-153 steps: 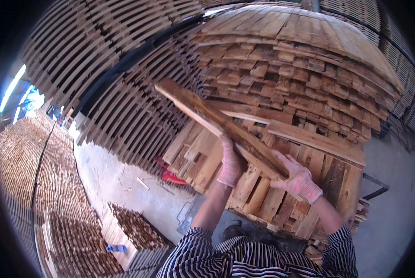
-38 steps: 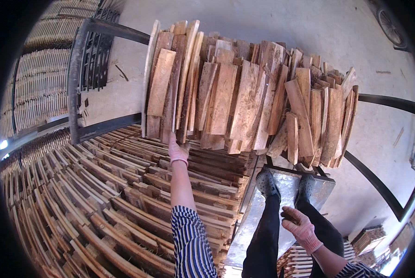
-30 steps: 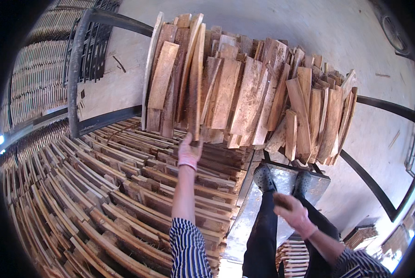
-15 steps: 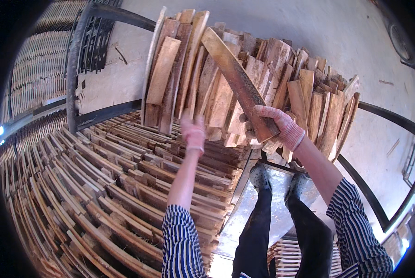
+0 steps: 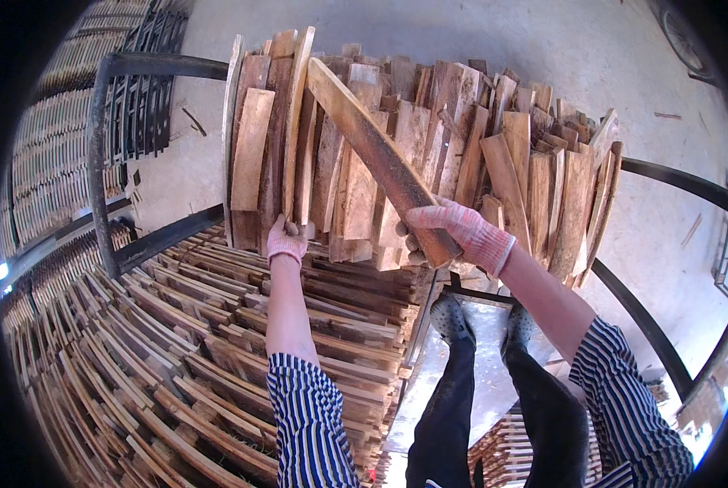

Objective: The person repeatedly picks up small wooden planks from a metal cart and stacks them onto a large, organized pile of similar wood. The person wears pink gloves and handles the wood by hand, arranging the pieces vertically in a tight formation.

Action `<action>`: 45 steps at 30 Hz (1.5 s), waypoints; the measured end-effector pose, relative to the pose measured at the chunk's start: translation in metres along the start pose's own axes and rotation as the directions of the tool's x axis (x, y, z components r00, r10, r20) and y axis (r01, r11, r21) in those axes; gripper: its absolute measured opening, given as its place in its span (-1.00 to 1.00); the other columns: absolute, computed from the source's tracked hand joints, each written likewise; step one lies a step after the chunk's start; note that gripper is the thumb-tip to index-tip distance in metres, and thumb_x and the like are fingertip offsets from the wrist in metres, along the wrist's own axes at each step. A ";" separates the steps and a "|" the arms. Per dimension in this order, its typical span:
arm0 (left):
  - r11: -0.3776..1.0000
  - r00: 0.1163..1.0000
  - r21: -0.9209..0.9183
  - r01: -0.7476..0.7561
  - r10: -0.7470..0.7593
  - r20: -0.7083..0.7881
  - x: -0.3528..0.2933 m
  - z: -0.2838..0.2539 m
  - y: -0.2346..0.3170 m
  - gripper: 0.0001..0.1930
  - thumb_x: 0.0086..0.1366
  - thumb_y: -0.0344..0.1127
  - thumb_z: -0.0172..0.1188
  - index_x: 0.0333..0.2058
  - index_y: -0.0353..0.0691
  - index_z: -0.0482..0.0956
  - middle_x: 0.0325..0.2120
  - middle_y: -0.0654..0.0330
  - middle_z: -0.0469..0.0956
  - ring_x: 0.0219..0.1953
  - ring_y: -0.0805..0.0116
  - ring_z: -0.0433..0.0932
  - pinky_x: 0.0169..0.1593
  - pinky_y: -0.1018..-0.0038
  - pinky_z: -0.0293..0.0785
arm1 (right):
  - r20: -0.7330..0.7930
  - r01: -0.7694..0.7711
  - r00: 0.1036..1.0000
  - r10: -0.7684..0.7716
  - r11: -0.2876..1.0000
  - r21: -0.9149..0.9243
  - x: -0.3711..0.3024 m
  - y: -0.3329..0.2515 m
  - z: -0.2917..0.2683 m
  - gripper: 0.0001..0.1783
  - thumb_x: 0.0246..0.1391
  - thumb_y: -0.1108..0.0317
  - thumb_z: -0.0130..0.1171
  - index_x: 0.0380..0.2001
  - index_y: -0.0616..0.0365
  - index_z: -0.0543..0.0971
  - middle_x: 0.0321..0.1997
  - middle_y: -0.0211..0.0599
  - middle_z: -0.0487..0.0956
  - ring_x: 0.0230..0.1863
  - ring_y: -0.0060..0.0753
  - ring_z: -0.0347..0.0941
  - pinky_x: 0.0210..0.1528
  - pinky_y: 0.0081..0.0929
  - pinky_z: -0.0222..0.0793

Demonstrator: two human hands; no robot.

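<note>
My right hand (image 5: pixel 466 234), in a pink-and-white knit glove with dark fingertips, is closed around the lower end of a long wooden board (image 5: pixel 376 150). The board slants up to the left, across the front of a row of upright boards (image 5: pixel 453 134). At the left part of this row my left hand (image 5: pixel 287 242), gloved alike, has its fingers curled on the bottom end of a narrow upright board (image 5: pixel 296 122). Its palm side is partly hidden. A shorter light board (image 5: pixel 252 146) stands just left of it.
Layered racks of thin wooden slats (image 5: pixel 161 350) spread below and left. A dark metal frame (image 5: pixel 104 163) rises at the left, with a rail (image 5: pixel 681 189) at the right. My feet stand on a metal platform (image 5: pixel 453 382). Another slat stack (image 5: pixel 506 443) lies beneath my legs.
My left hand has moved left and reached the bottom of a narrow upright board. The board in my right hand has shifted slightly left and down in view, as the whole view moved.
</note>
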State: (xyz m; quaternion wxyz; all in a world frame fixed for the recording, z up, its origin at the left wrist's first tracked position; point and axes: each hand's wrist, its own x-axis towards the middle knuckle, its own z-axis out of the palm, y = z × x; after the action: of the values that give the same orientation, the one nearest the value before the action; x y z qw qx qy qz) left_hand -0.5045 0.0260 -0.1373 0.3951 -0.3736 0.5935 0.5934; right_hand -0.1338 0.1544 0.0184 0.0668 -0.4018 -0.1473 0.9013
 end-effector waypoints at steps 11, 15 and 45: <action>0.959 0.914 0.166 -0.228 0.152 0.378 -0.167 0.030 -0.010 -0.55 0.23 -0.03 0.38 -0.10 -0.27 0.57 -0.38 0.12 0.66 -0.40 0.20 0.67 -0.24 0.28 0.74 | 0.196 -0.127 0.977 0.077 0.959 0.254 -0.015 -0.005 0.034 -0.35 0.12 0.05 0.37 0.17 0.18 0.46 0.03 -0.16 0.62 -0.03 -0.25 0.62 0.09 -0.12 0.62; 0.672 0.792 0.424 -0.608 0.552 0.261 -0.293 0.049 -0.087 -0.29 0.24 -0.24 0.39 0.26 -0.37 0.28 -0.03 -0.02 0.55 -0.03 0.10 0.59 0.11 0.29 0.59 | 0.059 0.018 0.998 -0.026 0.991 0.130 -0.064 0.002 0.043 -0.33 0.13 -0.03 0.38 0.18 0.09 0.43 -0.05 -0.22 0.61 -0.13 -0.30 0.61 -0.02 -0.19 0.66; 0.965 0.677 -0.251 0.072 0.138 0.723 -0.726 -0.050 -0.055 -0.11 0.19 0.42 0.15 0.14 -0.35 0.45 -0.13 -0.02 0.63 -0.15 0.09 0.65 -0.02 0.19 0.64 | 0.252 0.033 0.906 0.339 0.539 -0.842 -0.514 -0.008 0.132 0.27 -0.20 0.13 0.64 0.49 0.12 0.07 0.30 -0.24 0.44 0.26 -0.31 0.37 0.31 -0.35 0.33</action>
State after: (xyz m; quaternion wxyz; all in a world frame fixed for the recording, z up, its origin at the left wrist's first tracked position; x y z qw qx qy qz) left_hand -0.1593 -0.0431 0.5019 0.5370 -0.1410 0.3089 0.7722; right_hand 0.1113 0.0113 0.4670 -0.2423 -0.2105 -0.5284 0.7860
